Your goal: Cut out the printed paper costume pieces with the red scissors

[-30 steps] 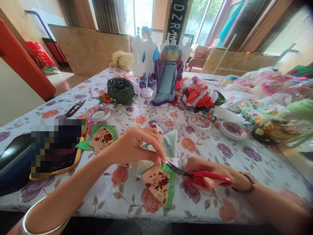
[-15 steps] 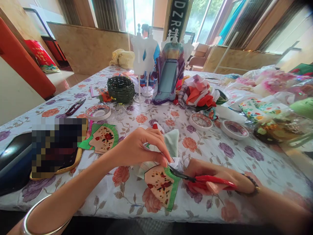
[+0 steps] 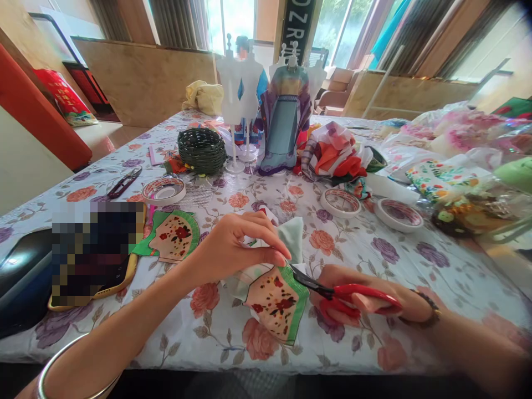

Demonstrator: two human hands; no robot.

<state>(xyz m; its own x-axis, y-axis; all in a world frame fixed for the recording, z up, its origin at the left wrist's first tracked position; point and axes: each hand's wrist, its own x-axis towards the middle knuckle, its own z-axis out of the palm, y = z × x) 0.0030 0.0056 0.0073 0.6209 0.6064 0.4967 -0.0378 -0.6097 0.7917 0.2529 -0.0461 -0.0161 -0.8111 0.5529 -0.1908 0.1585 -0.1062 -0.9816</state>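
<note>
My left hand pinches the top edge of a fabric piece between thumb and fingertips. That piece is peach with dark red flower prints and a green border. My right hand grips red-handled scissors, fingers in the loops. Their dark blades lie at the green border, close to my left fingertips. Pale green cloth shows behind my left hand, partly hidden. A similar green-edged fabric piece lies flat to the left.
On the flowered tablecloth lie a phone, thread snips and tape rolls, one beyond my right hand. A dark woven basket, small white dress forms and heaped cloth stand farther back. Plastic-wrapped goods occupy the right side.
The fabric piece has shifted slightly up and right, its lower tip higher. The scissor blades look a little more closed. My left fingertips have risen slightly, and the view has moved slightly.
</note>
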